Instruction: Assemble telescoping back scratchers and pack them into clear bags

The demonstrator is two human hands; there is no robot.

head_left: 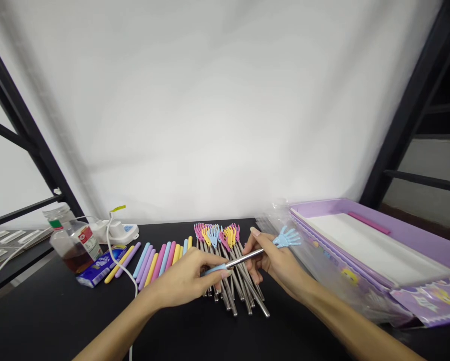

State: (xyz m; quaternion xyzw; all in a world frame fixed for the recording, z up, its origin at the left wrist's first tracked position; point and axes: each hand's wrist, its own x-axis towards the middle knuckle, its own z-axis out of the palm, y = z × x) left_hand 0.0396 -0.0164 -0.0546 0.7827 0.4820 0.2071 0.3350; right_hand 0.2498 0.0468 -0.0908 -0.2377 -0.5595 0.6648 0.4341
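Note:
A light blue back scratcher (243, 258) with a hand-shaped head (288, 237) and a metal rod is held level between both hands. My left hand (185, 276) is closed around its light blue handle (214, 269). Near the head end, my right hand (275, 258) pinches the metal rod between thumb and fingers. Beneath them lies a pile of metal rods (243, 291) with pink, yellow and blue hand-shaped heads (213, 234) pointing to the wall. Left of the pile, several loose coloured handles (161, 259) lie in a row, partly hidden by my left hand.
On the right, a purple box (322, 205) in clear plastic wrap holds one pink handle (370, 223). At left stand a plastic jar (74, 245) with dark liquid, a blue packet (101, 265) and a white power strip (129, 232). A white cable (125, 271) crosses the black table.

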